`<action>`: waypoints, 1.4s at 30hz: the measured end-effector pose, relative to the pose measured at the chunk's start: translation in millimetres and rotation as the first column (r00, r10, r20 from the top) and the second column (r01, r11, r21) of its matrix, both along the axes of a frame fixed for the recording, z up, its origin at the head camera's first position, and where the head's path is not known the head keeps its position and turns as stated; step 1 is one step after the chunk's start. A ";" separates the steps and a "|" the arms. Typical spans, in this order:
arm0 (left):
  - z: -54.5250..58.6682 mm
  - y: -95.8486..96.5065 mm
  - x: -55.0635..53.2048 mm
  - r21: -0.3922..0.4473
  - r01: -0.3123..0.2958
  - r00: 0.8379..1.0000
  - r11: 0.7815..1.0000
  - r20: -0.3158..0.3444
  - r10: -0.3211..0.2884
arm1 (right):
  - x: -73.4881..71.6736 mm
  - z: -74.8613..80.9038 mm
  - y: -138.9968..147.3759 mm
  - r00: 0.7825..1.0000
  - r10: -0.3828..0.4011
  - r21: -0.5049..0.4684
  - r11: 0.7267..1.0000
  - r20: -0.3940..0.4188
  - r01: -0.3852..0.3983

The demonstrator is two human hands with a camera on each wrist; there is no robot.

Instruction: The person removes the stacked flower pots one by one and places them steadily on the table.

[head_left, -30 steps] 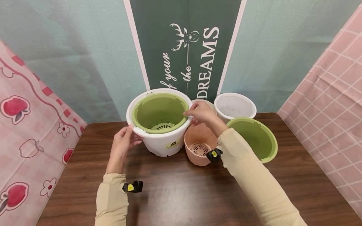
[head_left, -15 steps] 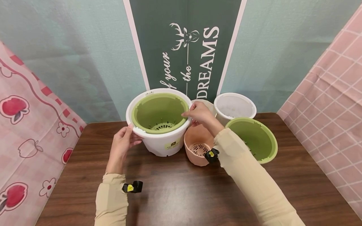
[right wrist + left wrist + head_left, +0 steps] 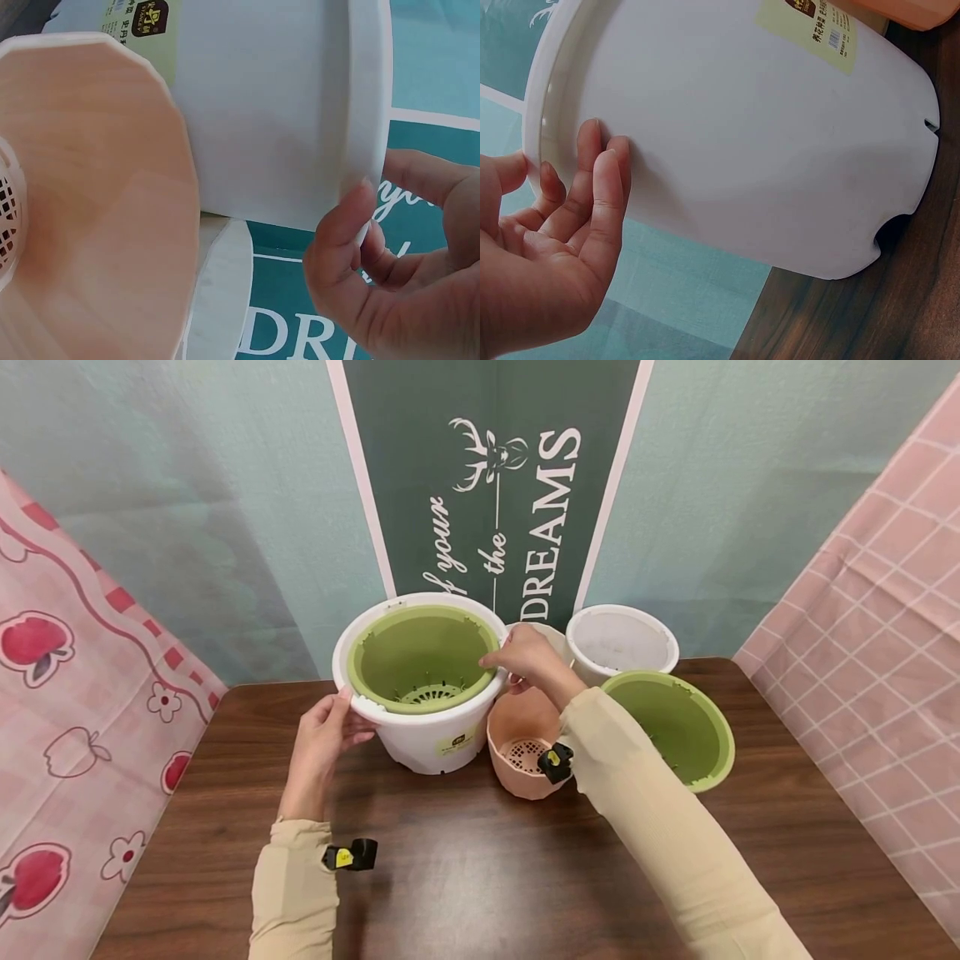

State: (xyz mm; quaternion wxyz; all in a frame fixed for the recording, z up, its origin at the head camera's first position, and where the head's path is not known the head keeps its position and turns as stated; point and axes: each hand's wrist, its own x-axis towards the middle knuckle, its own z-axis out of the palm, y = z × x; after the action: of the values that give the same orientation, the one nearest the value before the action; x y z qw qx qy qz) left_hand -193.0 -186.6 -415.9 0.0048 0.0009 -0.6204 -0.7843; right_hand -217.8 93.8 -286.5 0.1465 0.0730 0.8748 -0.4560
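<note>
A large white flower pot (image 3: 420,745) stands upright at the back left of the table, with a green flower pot (image 3: 420,647) nested inside it. In the head view, my left hand (image 3: 324,731) holds the white pot's rim at its left. The left wrist view shows the thumb on top of that rim and the curled fingers beneath it. My right hand (image 3: 531,656) grips the rim on the opposite side, its thumb reaching over toward the green pot's edge. Seen from the right wrist, its fingers (image 3: 341,240) curl under the white rim.
Right of the white pot is a peach faceted pot (image 3: 517,781) with a perforated base. Behind it, a cream pot (image 3: 551,635) is partly hidden. A smaller white pot (image 3: 622,639) and a tilted green pot (image 3: 675,727) stand farther right. Curtains border the wooden table (image 3: 450,877).
My right forearm has swung slightly left and its thumb sits a little farther over the rim. The left hand keeps its hold, and the pots stay in place.
</note>
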 end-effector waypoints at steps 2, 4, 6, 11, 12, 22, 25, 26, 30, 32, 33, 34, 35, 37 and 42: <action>-19.4 -8.5 -12.1 0.014 0.010 1.000 1.000 -0.007 -0.009 | -0.5 -0.1 -0.9 1.000 -0.002 0.011 1.000 -0.008 0.002; -21.8 -9.3 -12.9 0.053 0.028 0.999 0.998 -0.017 -0.027 | -1.0 -0.3 -2.2 1.000 -0.003 0.032 0.999 -0.020 0.004; -17.6 -7.5 -10.5 0.035 0.018 1.000 0.999 -0.009 -0.018 | -1.7 -0.7 -4.0 0.999 -0.004 0.060 0.998 -0.033 0.006; 4.7 1.4 1.8 -0.027 -0.021 1.000 0.999 0.008 0.021 | -2.6 -0.7 -8.2 0.999 -0.019 0.109 0.994 -0.043 0.023; 8.3 2.6 4.0 -0.027 -0.020 1.000 0.999 0.007 0.020 | -2.7 -0.9 -8.9 0.999 -0.023 0.113 0.993 -0.041 0.027; 46.9 18.2 25.6 -0.092 -0.056 0.996 0.994 0.062 0.062 | -3.8 -3.6 -14.0 0.996 -0.012 0.238 0.971 -0.091 0.033; 58.5 22.4 30.8 -0.101 -0.066 0.990 0.993 0.116 0.078 | -4.8 -4.0 -14.5 0.996 -0.008 0.251 0.967 -0.090 0.031; 60.3 22.8 31.5 -0.102 -0.063 0.989 0.993 0.129 0.076 | -5.0 -4.0 -14.6 0.996 -0.007 0.255 0.967 -0.088 0.029; 58.6 22.3 30.9 -0.110 -0.059 0.989 0.992 0.128 0.073 | -5.2 -3.8 -14.7 0.997 -0.003 0.267 0.963 -0.079 0.024; 51.8 20.1 28.4 -0.108 -0.055 0.994 0.993 0.093 0.065 | -5.3 -3.9 -14.9 0.997 -0.003 0.272 0.962 -0.074 0.023; 47.4 18.4 26.6 -0.103 -0.051 0.995 0.993 0.076 0.059 | -5.4 -4.1 -14.9 0.997 -0.004 0.274 0.962 -0.072 0.023; 41.8 16.1 23.9 -0.095 -0.048 0.997 0.994 0.061 0.054 | -5.5 -4.3 -14.9 0.998 -0.002 0.278 0.960 -0.070 0.022; 29.5 11.0 17.6 -0.057 -0.033 0.999 0.998 0.029 0.035 | -5.6 -4.4 -15.0 0.998 0.000 0.282 0.959 -0.069 0.019; 14.4 4.7 10.0 -0.012 -0.011 1.000 1.000 -0.005 0.011 | -5.7 -4.5 -15.2 0.998 -0.003 0.287 0.958 -0.068 0.022; 28.6 11.8 18.0 -0.061 -0.038 0.999 0.997 0.031 0.040 | -5.0 -4.1 -15.8 0.997 -0.002 0.301 0.953 -0.071 0.023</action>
State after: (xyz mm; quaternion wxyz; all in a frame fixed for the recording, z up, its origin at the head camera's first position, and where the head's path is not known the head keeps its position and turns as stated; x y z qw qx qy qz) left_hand -175.0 -174.8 -387.2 0.0104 0.0254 -0.6438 -0.7647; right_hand -222.8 78.0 -290.6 0.1001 0.0842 0.9383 -0.3202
